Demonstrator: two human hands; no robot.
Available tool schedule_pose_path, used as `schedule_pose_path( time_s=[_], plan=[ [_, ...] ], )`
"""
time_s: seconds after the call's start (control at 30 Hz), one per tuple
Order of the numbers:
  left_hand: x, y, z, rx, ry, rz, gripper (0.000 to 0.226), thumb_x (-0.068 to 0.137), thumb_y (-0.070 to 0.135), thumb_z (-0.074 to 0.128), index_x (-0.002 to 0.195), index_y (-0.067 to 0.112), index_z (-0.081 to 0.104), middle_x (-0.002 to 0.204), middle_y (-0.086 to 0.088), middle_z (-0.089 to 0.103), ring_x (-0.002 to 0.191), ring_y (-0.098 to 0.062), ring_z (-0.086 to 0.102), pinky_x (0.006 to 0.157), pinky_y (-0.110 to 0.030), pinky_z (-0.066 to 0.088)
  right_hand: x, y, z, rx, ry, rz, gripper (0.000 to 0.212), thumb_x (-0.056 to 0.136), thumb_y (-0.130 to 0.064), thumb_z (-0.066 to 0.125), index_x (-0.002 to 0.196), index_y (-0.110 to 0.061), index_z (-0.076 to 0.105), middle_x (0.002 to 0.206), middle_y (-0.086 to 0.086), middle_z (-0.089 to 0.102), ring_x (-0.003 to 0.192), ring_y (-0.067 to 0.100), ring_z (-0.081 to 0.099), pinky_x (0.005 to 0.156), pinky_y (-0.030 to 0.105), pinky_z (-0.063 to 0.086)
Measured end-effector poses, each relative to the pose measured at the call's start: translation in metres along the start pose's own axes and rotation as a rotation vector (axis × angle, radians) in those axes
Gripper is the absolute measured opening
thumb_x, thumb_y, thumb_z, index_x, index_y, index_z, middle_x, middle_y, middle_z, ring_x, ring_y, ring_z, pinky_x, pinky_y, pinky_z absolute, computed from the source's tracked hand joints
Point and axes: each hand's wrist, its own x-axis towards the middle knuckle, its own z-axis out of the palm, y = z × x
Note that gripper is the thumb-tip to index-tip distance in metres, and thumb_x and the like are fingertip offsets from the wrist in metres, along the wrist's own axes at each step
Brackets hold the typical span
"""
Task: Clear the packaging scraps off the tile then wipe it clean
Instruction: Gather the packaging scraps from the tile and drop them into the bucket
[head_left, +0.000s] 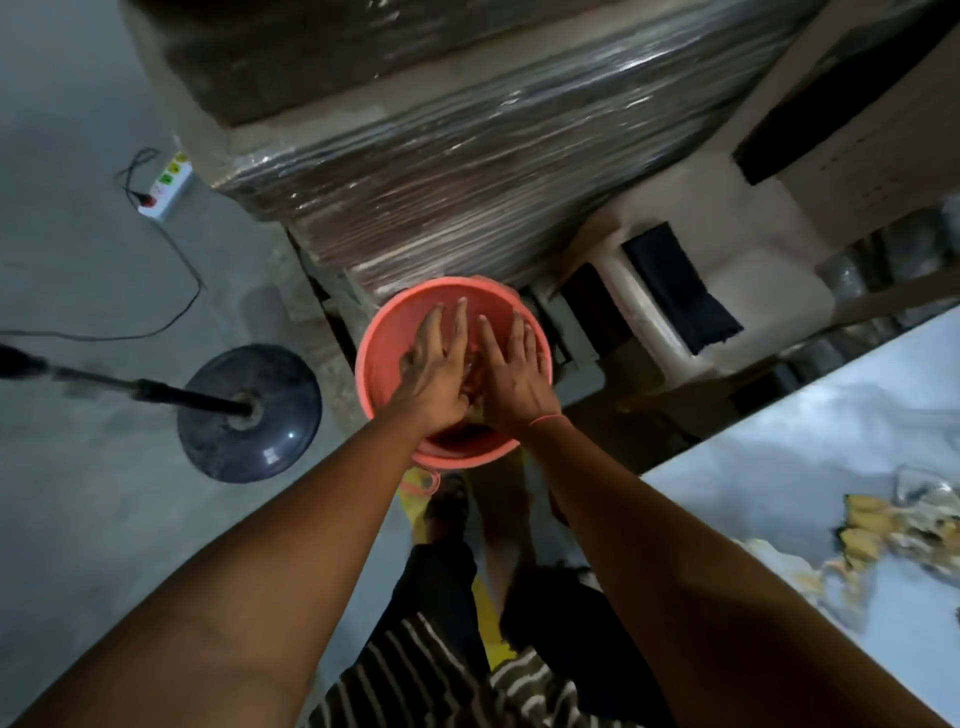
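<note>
Tile has scraps on it, so nothing's cleared; left hand and right hand, fingers spread, dip together into the bucket (maybe wetting a cloth?).

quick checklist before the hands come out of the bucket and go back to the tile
1. Both hands over the pink bucket: ok, left hand and right hand spread inside its rim.
2. Cloth in hand: cannot tell, something yellowish sits between the wrists.
3. Water in bucket: cannot tell.
4. Scraps cleared off the tile: not ok, still there.
5. Fan base clear of the bucket: ok, apart on the left.
</note>
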Motion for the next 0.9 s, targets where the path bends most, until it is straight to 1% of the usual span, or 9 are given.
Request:
schedule_pose_path(
  time_s=[0.17, 0.3, 0.37, 0.5, 0.6, 0.73, 0.8, 0.87, 0.9],
  plan=[
    [-0.012, 0.078, -0.031, 0.101, 0.048, 0.149, 0.139, 0.072, 0.024, 0.081, 0.153, 0.033, -0.032, 0.167, -0.010, -0.022, 0.154, -0.043, 0.008, 0.113, -0.065, 0.033, -0.069, 0.019, -0.067, 0.023, 0.227, 0.049, 0.123, 0.084, -0.056, 0.076, 0.168, -0.023, -0.008, 0.173, 0.018, -0.022, 0.160, 0.041, -0.015, 0.131, 0.058, 0.008],
    [-0.024, 0.151, -0.039, 0.165, 0.047, 0.293, 0.146, 0.067, 0.033, 0.086, 0.156, 0.026, -0.029, 0.167, -0.012, -0.020, 0.153, -0.045, 0.009, 0.113, -0.059, 0.033, -0.129, 0.053, -0.105, 0.023, 0.377, 0.171, 0.109, 0.094, -0.056, 0.067, 0.169, -0.019, -0.002, 0.173, 0.017, -0.021, 0.161, 0.036, -0.016, 0.132, 0.053, 0.004],
    [-0.026, 0.185, -0.035, 0.183, 0.049, 0.383, 0.142, 0.069, 0.034, 0.084, 0.157, 0.020, -0.027, 0.167, -0.017, -0.019, 0.154, -0.043, 0.003, 0.118, -0.055, 0.028, -0.158, 0.075, -0.116, 0.033, 0.456, 0.233, 0.102, 0.096, -0.049, 0.066, 0.169, -0.014, 0.004, 0.174, 0.019, -0.018, 0.162, 0.038, -0.011, 0.130, 0.050, 0.006],
    [-0.029, 0.247, -0.017, 0.190, 0.029, 0.525, 0.139, 0.074, 0.049, 0.081, 0.157, 0.020, -0.026, 0.167, -0.018, -0.018, 0.154, -0.042, 0.002, 0.119, -0.056, 0.029, -0.212, 0.115, -0.127, 0.028, 0.557, 0.358, 0.098, 0.089, -0.017, 0.065, 0.168, -0.009, 0.007, 0.174, 0.020, -0.014, 0.162, 0.037, -0.009, 0.132, 0.050, 0.009],
    [-0.033, 0.287, 0.002, 0.135, -0.045, 0.610, 0.140, 0.073, 0.053, 0.081, 0.156, 0.024, -0.028, 0.166, -0.010, -0.025, 0.156, -0.038, -0.004, 0.116, -0.060, 0.033, -0.251, 0.147, -0.128, 0.044, 0.570, 0.451, 0.093, 0.092, -0.017, 0.062, 0.168, -0.006, 0.008, 0.175, 0.019, -0.012, 0.163, 0.034, -0.010, 0.131, 0.047, 0.003],
    [-0.047, 0.340, 0.033, 0.177, -0.124, 0.649, 0.146, 0.070, 0.059, 0.083, 0.155, 0.025, -0.031, 0.165, -0.009, -0.022, 0.155, -0.038, 0.004, 0.110, -0.057, 0.042, -0.302, 0.197, -0.125, 0.077, 0.613, 0.583, 0.097, 0.091, -0.022, 0.067, 0.166, -0.003, 0.010, 0.175, 0.019, -0.013, 0.163, 0.037, -0.008, 0.132, 0.050, 0.009],
    [-0.054, 0.359, 0.049, 0.197, -0.156, 0.612, 0.152, 0.064, 0.066, 0.083, 0.153, 0.027, -0.035, 0.163, -0.016, -0.012, 0.149, -0.044, 0.021, 0.106, -0.055, 0.047, -0.326, 0.220, -0.125, 0.125, 0.633, 0.622, 0.103, 0.087, -0.020, 0.071, 0.167, -0.003, 0.008, 0.175, 0.018, -0.014, 0.163, 0.038, -0.004, 0.131, 0.053, 0.017],
    [-0.062, 0.375, 0.065, 0.177, -0.194, 0.507, 0.159, 0.058, 0.071, 0.084, 0.149, 0.030, -0.040, 0.160, -0.024, 0.000, 0.138, -0.048, 0.039, 0.103, -0.052, 0.049, -0.348, 0.239, -0.128, 0.208, 0.699, 0.640, 0.104, 0.087, -0.022, 0.071, 0.167, -0.006, 0.007, 0.176, 0.017, -0.001, 0.160, 0.040, 0.018, 0.119, 0.053, 0.039],
    [-0.066, 0.383, 0.072, 0.167, -0.223, 0.429, 0.161, 0.058, 0.070, 0.086, 0.149, 0.029, -0.041, 0.160, -0.028, 0.002, 0.136, -0.049, 0.042, 0.103, -0.049, 0.049, -0.358, 0.250, -0.131, 0.253, 0.748, 0.670, 0.103, 0.088, -0.025, 0.071, 0.168, -0.010, 0.007, 0.174, 0.016, 0.017, 0.151, 0.040, 0.037, 0.103, 0.050, 0.051]
  ],
)
